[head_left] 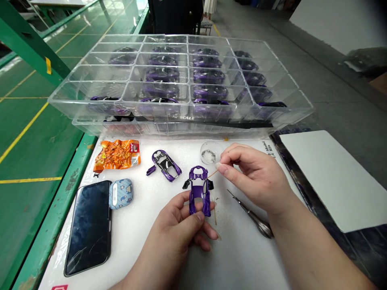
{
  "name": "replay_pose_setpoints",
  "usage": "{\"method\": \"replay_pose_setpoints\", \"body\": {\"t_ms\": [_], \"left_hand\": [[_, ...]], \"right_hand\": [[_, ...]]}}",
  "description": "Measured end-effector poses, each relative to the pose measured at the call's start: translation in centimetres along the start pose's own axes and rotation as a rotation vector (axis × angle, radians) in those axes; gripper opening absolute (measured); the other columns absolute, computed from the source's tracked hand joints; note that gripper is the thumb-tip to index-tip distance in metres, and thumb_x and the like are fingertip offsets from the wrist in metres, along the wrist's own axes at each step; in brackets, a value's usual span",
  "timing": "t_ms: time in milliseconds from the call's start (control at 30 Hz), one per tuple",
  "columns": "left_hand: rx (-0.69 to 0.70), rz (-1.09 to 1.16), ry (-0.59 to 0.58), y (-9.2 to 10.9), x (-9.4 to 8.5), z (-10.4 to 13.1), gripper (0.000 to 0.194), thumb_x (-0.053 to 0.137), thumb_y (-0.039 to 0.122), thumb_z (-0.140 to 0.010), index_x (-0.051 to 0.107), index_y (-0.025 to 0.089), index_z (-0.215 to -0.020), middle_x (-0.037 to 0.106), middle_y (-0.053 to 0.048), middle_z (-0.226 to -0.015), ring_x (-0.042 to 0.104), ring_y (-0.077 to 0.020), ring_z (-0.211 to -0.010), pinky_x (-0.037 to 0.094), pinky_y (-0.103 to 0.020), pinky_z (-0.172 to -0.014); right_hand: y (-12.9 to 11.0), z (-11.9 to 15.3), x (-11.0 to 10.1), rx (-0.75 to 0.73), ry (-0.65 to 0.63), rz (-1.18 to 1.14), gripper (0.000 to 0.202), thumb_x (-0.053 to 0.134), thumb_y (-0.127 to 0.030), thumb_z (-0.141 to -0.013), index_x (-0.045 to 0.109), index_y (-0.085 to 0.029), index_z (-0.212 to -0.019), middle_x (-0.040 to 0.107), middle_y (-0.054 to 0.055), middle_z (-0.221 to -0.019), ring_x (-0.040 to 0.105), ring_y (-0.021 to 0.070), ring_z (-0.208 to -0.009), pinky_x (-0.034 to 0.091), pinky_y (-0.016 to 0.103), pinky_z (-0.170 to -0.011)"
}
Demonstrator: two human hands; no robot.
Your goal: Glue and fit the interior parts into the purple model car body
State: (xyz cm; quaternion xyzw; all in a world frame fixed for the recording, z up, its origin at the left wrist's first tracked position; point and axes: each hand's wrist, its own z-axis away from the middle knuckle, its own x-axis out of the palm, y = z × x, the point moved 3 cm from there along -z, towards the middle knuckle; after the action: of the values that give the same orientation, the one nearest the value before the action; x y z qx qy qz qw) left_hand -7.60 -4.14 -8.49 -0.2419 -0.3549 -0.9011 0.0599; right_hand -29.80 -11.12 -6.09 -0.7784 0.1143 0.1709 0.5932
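Observation:
My left hand (184,227) pinches the lower end of a purple and black toy car body (198,191), whose two small doors stand out at the sides. Between thumb and fingertips, my right hand (254,175) grips a thin wooden toothpick (213,174), its tip close to the car body's right side. Just behind that hand sits a small clear round dish (209,153) with whitish stuff in it. A second purple car body (166,165) lies on the white work surface to the left. Under my left fingers another thin wooden stick (215,215) shows in part.
Stacked clear trays (181,92) with purple car bodies in their compartments stand at the back. On the left lie a phone (89,225), a blue earphone case (121,193) and an orange snack packet (117,155). Metal tweezers (252,215) lie under my right wrist; a white board (335,177) is farther right.

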Motion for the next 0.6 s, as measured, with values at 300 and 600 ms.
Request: {"method": "replay_pose_setpoints", "body": {"t_ms": [300,600], "left_hand": [[-0.004,0.012,-0.012,-0.12,-0.13,0.10,0.033,0.088,0.031,-0.105,0.079,0.012,-0.131,0.084,-0.012,-0.106,0.076,-0.0163,-0.078,0.060,-0.024,-0.067],[0.004,0.009,-0.002,0.05,-0.09,-0.39,0.032,0.086,0.030,-0.106,0.080,0.011,-0.131,0.083,-0.011,-0.102,0.075,-0.0157,-0.078,0.059,-0.023,-0.068]], "right_hand": [[0.14,-0.10,0.05,0.014,0.005,-0.004,0.015,0.082,-0.027,-0.110,0.079,-0.027,-0.096,0.072,0.000,-0.093,0.067,0.0177,-0.088,0.052,0.035,-0.082],[0.30,-0.11,0.04,0.011,0.011,0.009,0.014,0.084,-0.027,-0.109,0.080,-0.026,-0.096,0.074,0.000,-0.093,0.068,0.0172,-0.088,0.053,0.034,-0.081]]}}
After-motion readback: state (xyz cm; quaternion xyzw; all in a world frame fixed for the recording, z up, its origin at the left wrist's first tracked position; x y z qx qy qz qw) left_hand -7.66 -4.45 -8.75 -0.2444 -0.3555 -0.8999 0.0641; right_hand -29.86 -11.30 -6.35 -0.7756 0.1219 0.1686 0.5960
